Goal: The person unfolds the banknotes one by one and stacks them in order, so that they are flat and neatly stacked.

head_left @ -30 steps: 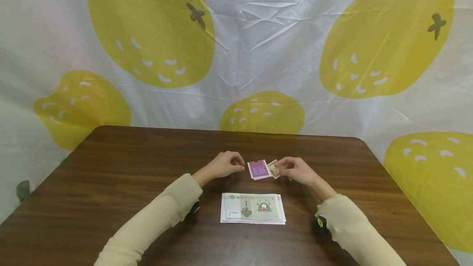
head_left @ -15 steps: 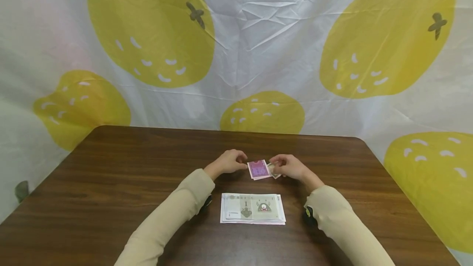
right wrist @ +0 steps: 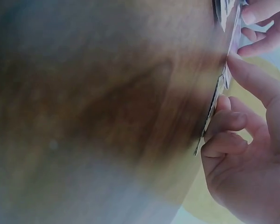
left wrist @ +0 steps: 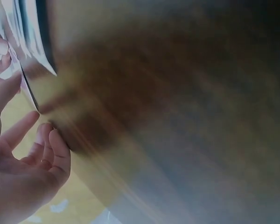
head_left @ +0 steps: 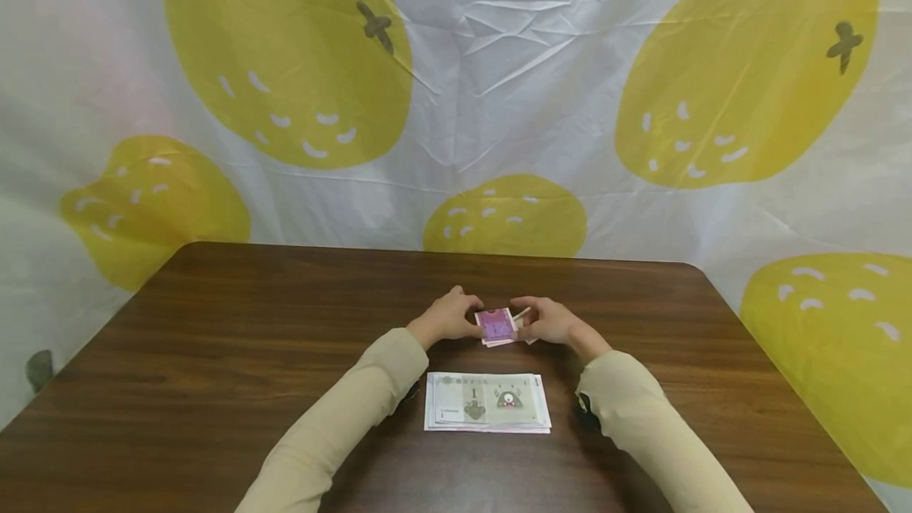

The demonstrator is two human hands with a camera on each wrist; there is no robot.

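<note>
In the head view, a small purple play banknote (head_left: pixel 496 324) tops a little pile, with white edges showing beneath it. A pale, yellowish note (head_left: pixel 522 321) sticks out from its right side, mostly covered by my right hand (head_left: pixel 550 320). My left hand (head_left: pixel 450 315) holds the left edge of the purple pile between thumb and index finger. In the right wrist view my right thumb (right wrist: pixel 247 74) presses at the purple pile, while curled fingers (right wrist: pixel 228 123) grip along the pale note (right wrist: pixel 206 123). Seen edge-on in the left wrist view, the purple pile (left wrist: pixel 30 93) meets my left fingertips.
A neat stack of larger pale play banknotes (head_left: pixel 488 404), marked 1 on top, lies nearer to me on the brown wooden table (head_left: pixel 249 323). Behind the table's far edge hangs a white cloth (head_left: pixel 513 101) printed with yellow fruit.
Both hands have come inward: my left hand has moved right to the purple pile, my right hand left over the pale note. The purple pile has shifted slightly left. The large stack stays put.
</note>
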